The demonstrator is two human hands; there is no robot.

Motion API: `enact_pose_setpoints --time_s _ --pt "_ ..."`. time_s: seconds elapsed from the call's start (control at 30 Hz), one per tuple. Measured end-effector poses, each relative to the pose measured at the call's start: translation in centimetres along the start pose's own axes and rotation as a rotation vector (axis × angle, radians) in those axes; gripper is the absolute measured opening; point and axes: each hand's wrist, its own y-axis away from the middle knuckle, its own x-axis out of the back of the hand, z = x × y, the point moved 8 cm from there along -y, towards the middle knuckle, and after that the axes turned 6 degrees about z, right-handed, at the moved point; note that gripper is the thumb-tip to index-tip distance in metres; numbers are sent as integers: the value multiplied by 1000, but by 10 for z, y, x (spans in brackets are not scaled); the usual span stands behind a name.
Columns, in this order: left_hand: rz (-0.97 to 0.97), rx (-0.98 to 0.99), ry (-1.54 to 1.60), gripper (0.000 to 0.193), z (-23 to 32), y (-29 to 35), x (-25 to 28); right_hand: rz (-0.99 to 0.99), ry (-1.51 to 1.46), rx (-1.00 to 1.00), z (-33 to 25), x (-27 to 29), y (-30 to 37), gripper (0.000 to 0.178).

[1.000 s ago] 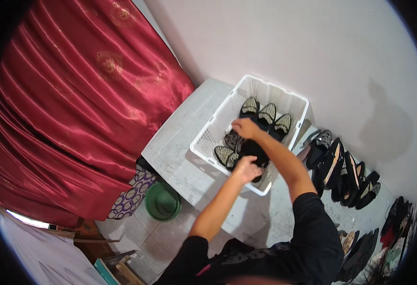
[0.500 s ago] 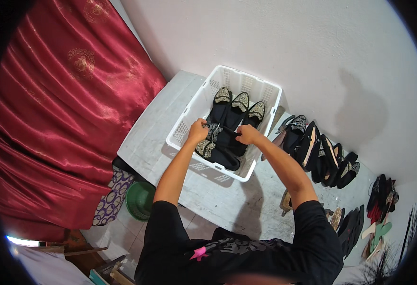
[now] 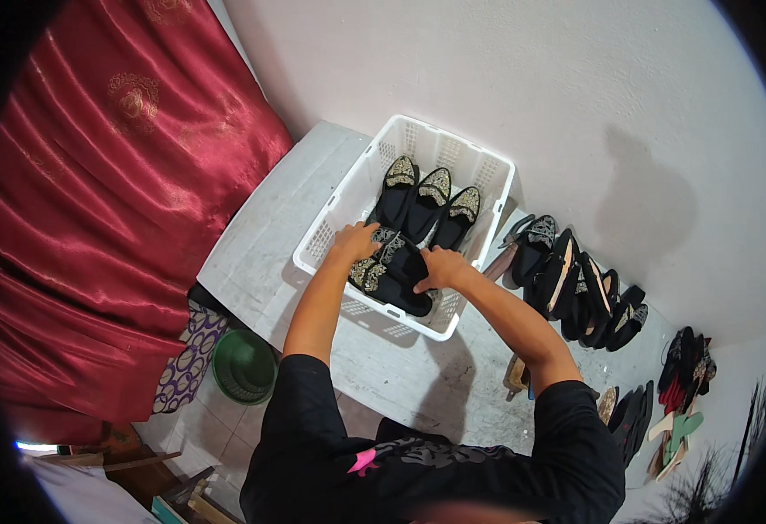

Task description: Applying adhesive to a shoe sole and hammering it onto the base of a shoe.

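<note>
Black shoes with silver toes (image 3: 390, 247) lie in the near part of a white plastic crate (image 3: 486, 179), which stands on the grey surface (image 3: 261, 271); from my distant post I see both hands on them. My view puts the left hand (image 3: 356, 242) at the toe end, fingers bent over it, and the right hand (image 3: 441, 268) at the heel end, thumb and fingers apart. I cannot tell whether either one truly pinches the shoes. Just beside them, on the near side, I see gold toes (image 3: 369, 276) pointing left, and three gold-toed shoes (image 3: 428, 205) lie side by side on the far side.

I judge the shoes light, with soft uppers and somewhat stiffer soles. Their black parts look matt and not slippery; the glittering toe trim looks rougher and may be the fragile part. I would take hold by the sides of the sole, towards the heel, with no pressure on the trim.

As for brands, labels or writing, I can read none on the shoes or crate. The black shirt (image 3: 313, 437) bears a grey print and a pink shape, and I make out no clear word there.
</note>
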Motion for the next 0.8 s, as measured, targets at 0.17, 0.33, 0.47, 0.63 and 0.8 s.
enact_pose_setpoints --time_s 0.17,0.33,0.47,0.63,0.8 --pt "-47 54 -57 57 0 -2 -5 -29 37 54 3 -14 -4 74" --pt "-84 62 -113 64 -9 -4 -10 16 -5 89 1 -27 -16 59" --pt "-144 24 -107 74 -6 -5 -12 50 22 61 7 -37 -23 41" --pt "-33 -77 -209 73 -3 -20 -11 57 -11 68 11 -55 -37 54" --pt "-1 -81 -246 69 -2 -26 -18 77 -61 23 16 -48 -37 50"
